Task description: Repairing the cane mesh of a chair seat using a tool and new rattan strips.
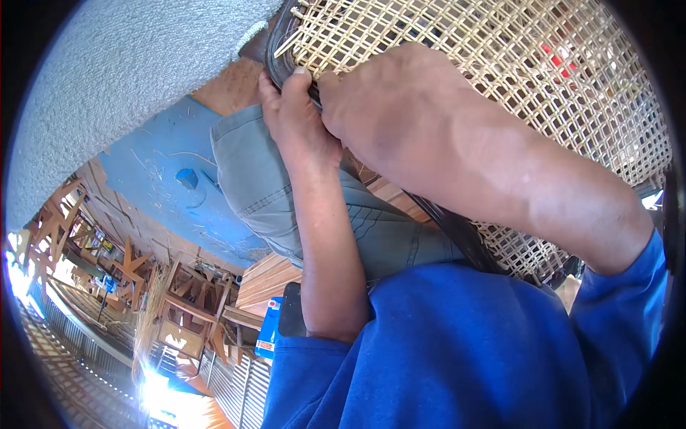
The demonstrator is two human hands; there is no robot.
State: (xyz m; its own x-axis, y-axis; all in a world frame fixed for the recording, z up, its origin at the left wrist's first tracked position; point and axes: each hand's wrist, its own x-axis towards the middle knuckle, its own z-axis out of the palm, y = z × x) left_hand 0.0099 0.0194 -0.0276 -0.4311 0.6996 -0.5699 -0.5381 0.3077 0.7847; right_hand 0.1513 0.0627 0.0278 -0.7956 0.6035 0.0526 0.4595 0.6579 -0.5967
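A woven cane panel (500, 50) with an open lattice spans the upper right, set in a dark curved frame (280, 46). At the frame's near left corner, my left hand (299, 121) is closed round the dark rim, its thumb lying on top by the edge of the weave. Just right of it, my right hand (389, 93) is clenched against the lattice edge. The fingertips of that hand face away and are hidden, so what they pinch cannot be seen. Loose strand ends stick out at the corner, beyond my left thumb.
Pale textured cloth (136, 79) covers the upper left. Below it lies a blue sheet (150, 161) with scattered cane scraps and a small blue container (187, 179). Wooden frames (189, 307) and a bundle of long strands (150, 304) stand lower left. A blue box (266, 329) is near my left elbow.
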